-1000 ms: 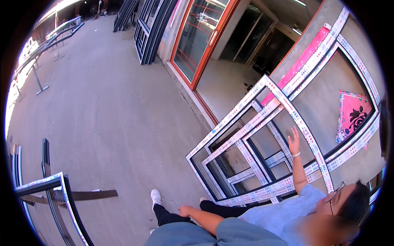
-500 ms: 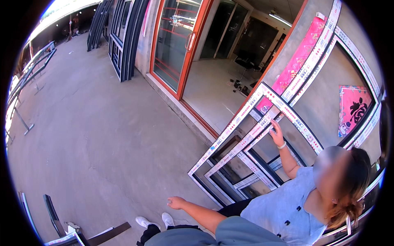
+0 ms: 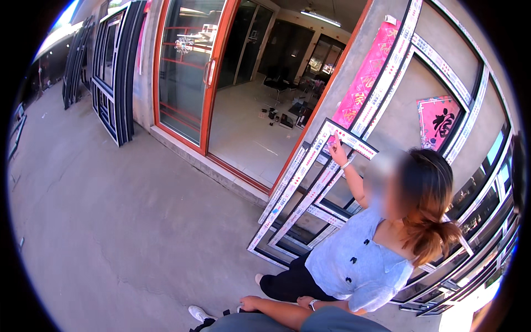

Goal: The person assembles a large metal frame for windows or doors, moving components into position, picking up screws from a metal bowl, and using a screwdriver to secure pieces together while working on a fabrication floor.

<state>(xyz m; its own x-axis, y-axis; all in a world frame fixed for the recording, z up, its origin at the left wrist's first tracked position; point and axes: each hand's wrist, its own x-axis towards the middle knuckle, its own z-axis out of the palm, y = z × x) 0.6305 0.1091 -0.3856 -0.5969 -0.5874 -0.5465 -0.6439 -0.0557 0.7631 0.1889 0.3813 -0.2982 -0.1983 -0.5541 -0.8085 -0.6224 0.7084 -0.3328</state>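
Observation:
My right hand (image 3: 250, 303) is low in the view with its fingers curled in and nothing visible in them. My right forearm comes from a grey-blue sleeve and lies across the front of my body. My left hand is out of view. Close on my right stands a person (image 3: 354, 260) in a light blue shirt. That person's raised hand (image 3: 336, 154) touches the upper corner of a window frame (image 3: 298, 177) wrapped in printed white film. The person's other hand (image 3: 306, 301) hangs near my forearm, with a band on the wrist.
More film-wrapped frames (image 3: 406, 55) lean on the wall at right, near a pink poster (image 3: 440, 122). An orange-framed sliding door (image 3: 209, 94) stands partly open onto a tiled room. Dark frames (image 3: 119, 83) lean beyond it. Grey concrete floor (image 3: 138, 221) spreads to the left.
The view has turned right, so the door and frames sit further left. The other person's hand has gone to the frame's upper corner. My right hand now appears lower, with fingers curled.

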